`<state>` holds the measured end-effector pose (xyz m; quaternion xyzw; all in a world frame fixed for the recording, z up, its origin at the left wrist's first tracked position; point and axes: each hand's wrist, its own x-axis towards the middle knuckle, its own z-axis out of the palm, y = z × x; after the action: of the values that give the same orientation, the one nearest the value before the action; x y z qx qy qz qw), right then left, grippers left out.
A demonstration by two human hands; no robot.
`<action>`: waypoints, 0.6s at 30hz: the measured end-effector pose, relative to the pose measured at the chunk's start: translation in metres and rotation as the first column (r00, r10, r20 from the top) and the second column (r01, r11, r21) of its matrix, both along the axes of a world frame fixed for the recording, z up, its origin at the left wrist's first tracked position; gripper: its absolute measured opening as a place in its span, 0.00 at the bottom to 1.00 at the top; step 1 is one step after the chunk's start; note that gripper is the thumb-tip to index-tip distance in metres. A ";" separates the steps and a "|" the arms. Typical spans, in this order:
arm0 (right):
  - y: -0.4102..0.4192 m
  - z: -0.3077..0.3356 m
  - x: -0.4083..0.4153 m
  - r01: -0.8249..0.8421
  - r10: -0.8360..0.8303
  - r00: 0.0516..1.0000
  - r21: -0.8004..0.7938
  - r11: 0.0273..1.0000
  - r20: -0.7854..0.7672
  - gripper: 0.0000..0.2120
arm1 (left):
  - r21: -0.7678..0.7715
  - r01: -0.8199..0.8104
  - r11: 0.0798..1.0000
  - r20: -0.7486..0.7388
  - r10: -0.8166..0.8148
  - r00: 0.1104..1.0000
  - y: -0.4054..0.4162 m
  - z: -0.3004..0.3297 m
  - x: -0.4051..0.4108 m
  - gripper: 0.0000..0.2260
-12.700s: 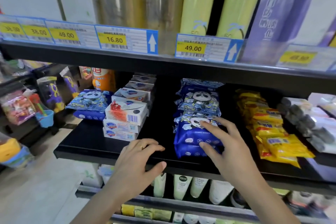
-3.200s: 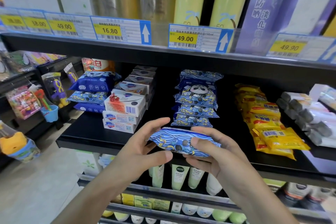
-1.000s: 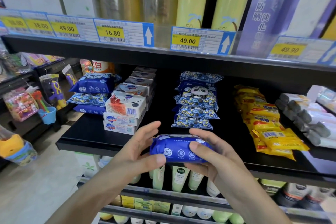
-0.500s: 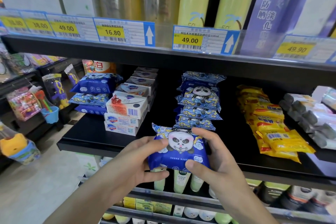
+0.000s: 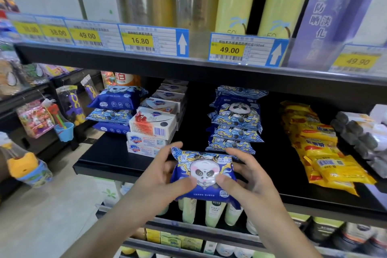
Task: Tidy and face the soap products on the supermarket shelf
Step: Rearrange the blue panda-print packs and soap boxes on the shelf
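— What have you got in your hands?

— You hold one blue panda soap pack (image 5: pixel 204 175) in front of the black shelf (image 5: pixel 109 158), its panda face turned up toward you. Your left hand (image 5: pixel 161 180) grips its left end, thumb pressed on the front, fingers (image 5: pixel 174 146) curled over the top corner. Your right hand (image 5: pixel 249 178) grips the right end the same way, thumb on the panda face. Both forearms reach up from below, palms turned inward.

— How many of the same packs sit on the shelf?

— Just beyond your right fingers stands a stack of panda packs (image 5: pixel 235 119); five layers show, though the top ones blur together. Up and to the left of your left fingers lies a second stack of three panda packs (image 5: pixel 114 109).

— And the boxes?

— Right above your left fingers is a pile of white Safeguard soap boxes (image 5: pixel 152 125), three high at the front, the top one slanted, with about four more rows stepping back behind it. Well to the right of your right hand lies a heap of yellow soap packs (image 5: pixel 322 148); you cannot count them exactly. Beyond those are grey-ended wrapped bars (image 5: pixel 360 132), at least four.
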<state>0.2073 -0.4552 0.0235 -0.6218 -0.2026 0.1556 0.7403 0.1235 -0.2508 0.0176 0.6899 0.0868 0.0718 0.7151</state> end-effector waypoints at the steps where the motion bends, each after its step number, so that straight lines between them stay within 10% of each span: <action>1: 0.003 0.000 0.000 0.000 0.000 1.000 0.001 1.000 0.000 0.25 | 0.086 0.005 0.996 0.030 -0.007 1.000 0.003 0.000 -0.004 0.43; 5: 0.017 0.000 -0.003 -0.024 0.024 1.000 -0.010 1.000 0.003 0.25 | 0.729 -0.107 0.676 0.147 -0.003 0.989 0.017 0.008 -0.019 0.52; 9: 0.037 0.003 -0.008 -0.093 0.094 0.995 -0.012 0.996 0.032 0.25 | 0.888 -0.227 0.399 0.257 -0.022 0.966 0.030 0.017 -0.026 0.40; 14: 0.055 0.003 -0.006 -0.030 0.030 0.998 -0.005 1.000 0.063 0.20 | 0.883 -0.258 0.393 0.269 0.029 0.963 0.070 0.032 -0.045 0.36; 18: 0.057 -0.012 0.007 0.281 -0.168 0.893 -0.226 0.933 0.417 0.15 | 0.883 -0.265 0.388 0.241 0.110 0.964 0.119 0.051 -0.060 0.39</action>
<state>0.2145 -0.3982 0.0114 -0.7582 -0.2482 -0.0318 0.6022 0.0640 -0.1316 0.0689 0.9449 0.0598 0.2366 0.2182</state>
